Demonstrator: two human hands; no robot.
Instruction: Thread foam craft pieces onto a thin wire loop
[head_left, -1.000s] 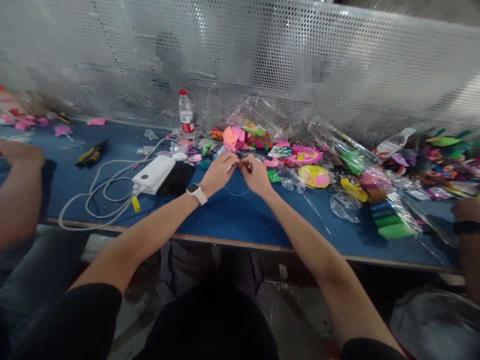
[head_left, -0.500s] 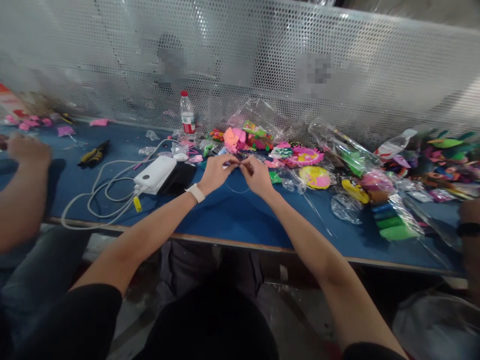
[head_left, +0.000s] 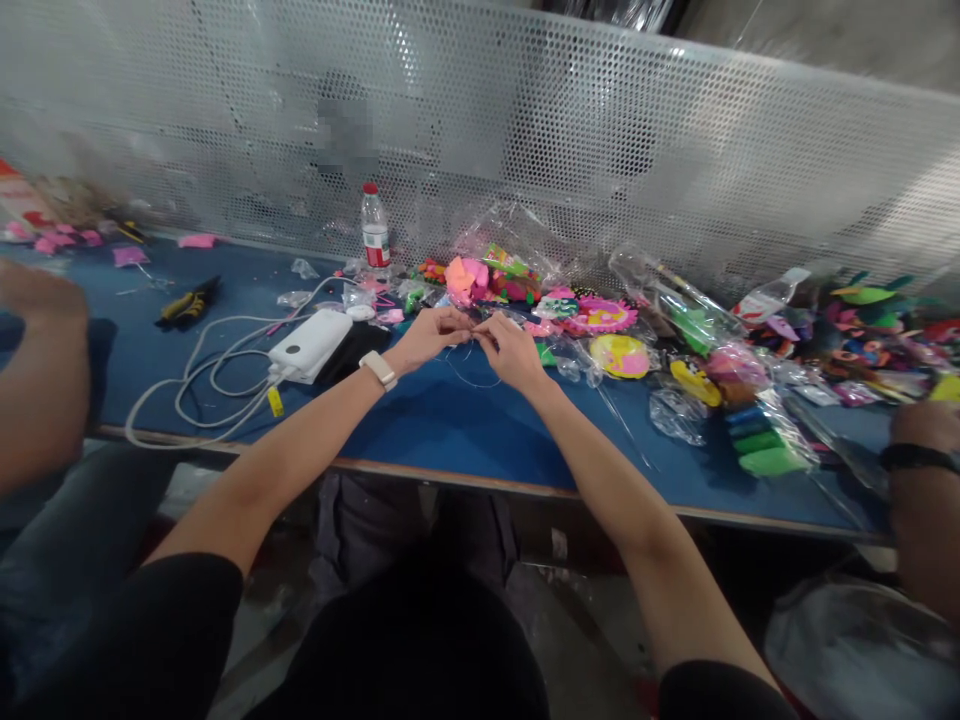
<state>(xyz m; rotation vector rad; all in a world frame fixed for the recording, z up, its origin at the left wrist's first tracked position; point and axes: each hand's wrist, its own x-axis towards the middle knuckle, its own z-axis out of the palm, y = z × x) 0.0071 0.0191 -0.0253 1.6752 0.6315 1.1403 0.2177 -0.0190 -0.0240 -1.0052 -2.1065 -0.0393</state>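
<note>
Centrally, the left hand (head_left: 429, 340) and right hand (head_left: 514, 352) are pinching a thin thread (head_left: 474, 384) between closed, nearly meeting fingertips, presumably for fine control; its slack is curving below them, in front of the pink foam pieces (head_left: 466, 280).

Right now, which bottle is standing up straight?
The red-capped bottle, just past the white power bank, stands upright. The other bottle, far to the right, is tipped over among the colourful pieces.
</note>
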